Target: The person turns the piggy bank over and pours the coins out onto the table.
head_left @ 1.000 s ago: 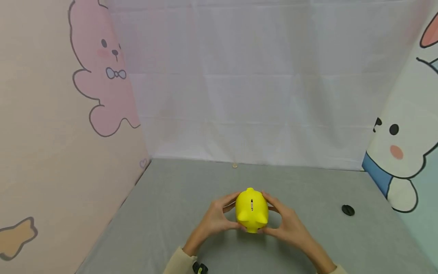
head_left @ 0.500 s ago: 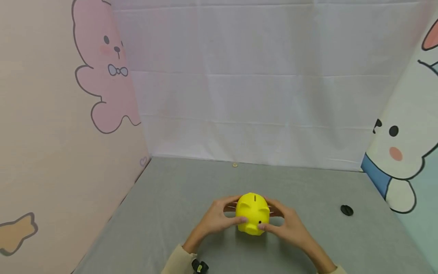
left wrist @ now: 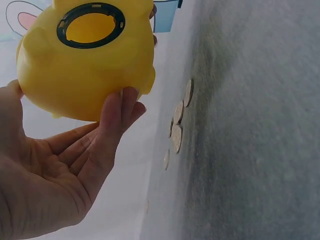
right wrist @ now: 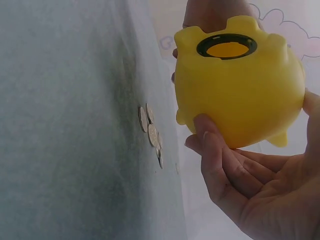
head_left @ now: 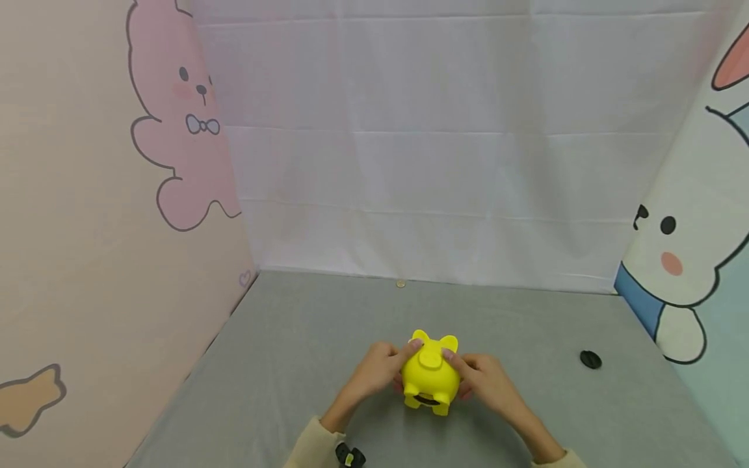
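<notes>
Both hands hold a yellow piggy bank (head_left: 431, 380) over the grey table. Its snout and ears now face up toward the head camera, and the feet point toward me. My left hand (head_left: 377, 370) grips one side, thumb near an eye; my right hand (head_left: 490, 380) grips the other, thumb beside the snout. In the left wrist view a black ring (left wrist: 80, 45) frames the uncovered hole in the belly, with only the yellow inside showing. Several coins (left wrist: 178, 139) lie on the cloth beyond the bank, hidden behind it in the head view.
A black round plug (head_left: 590, 359) lies on the grey cloth (head_left: 316, 312) to the right. One coin (head_left: 400, 284) sits at the table's back edge, near the white curtain (head_left: 427, 162). Printed side walls flank the table.
The piggy bank has been tipped back in both hands. Its top slot has turned out of sight, and the snout, feet and part of the belly hole now show. Both thumbs have risen.
</notes>
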Demonstrator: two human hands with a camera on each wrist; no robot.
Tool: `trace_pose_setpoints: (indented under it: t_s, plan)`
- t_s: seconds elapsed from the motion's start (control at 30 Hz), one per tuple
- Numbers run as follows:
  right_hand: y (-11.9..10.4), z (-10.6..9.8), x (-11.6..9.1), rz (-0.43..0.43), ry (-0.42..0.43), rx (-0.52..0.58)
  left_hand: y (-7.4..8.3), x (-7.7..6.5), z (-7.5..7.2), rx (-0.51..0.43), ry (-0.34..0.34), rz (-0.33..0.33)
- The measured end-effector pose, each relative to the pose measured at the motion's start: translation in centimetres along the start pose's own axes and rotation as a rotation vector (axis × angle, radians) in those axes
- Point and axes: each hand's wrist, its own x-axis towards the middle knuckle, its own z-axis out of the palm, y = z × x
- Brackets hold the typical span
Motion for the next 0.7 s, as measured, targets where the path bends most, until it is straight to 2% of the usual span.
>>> trace_pose_setpoints:
  t_s: [0.07,0.13,0.27,0.37,0.43,0.6,0.63,0.7]
  plan:
    - [0.0,-0.2,0.0,-0.016,-0.019,0.0,0.0,0.0,-0.2,-0.003,-0.025,0.019]
    - [0.1,-0.5,-0.1,-0.05,-0.036,-0.025,-0.1,0.0,-0.6,0.02,-0.051,0.068]
    - [0.8,-0.9,-0.1,-0.215,-0.066,-0.109,-0.2,-0.4,-1.3,0.071,-0.103,0.21]
    - [1.4,-0.8,0.0,-0.349,-0.06,-0.148,-0.3,-0.5,-1.3,0.076,-0.11,0.282]
    - [1.5,-0.6,0.1,-0.421,-0.019,-0.17,-0.5,-0.5,-1.2,0.073,-0.091,0.328]
    - [1.8,-0.1,0.1,-0.683,0.14,-0.251,-1.2,-0.5,-1.1,0.104,0.017,0.523]
    - [1.8,0.0,0.1,-0.716,0.158,-0.257,-1.3,-0.4,-1.1,0.109,0.034,0.552]
    - [1.8,0.0,0.1,-0.73,0.166,-0.253,-1.5,-0.4,-1.0,0.13,0.056,0.58]
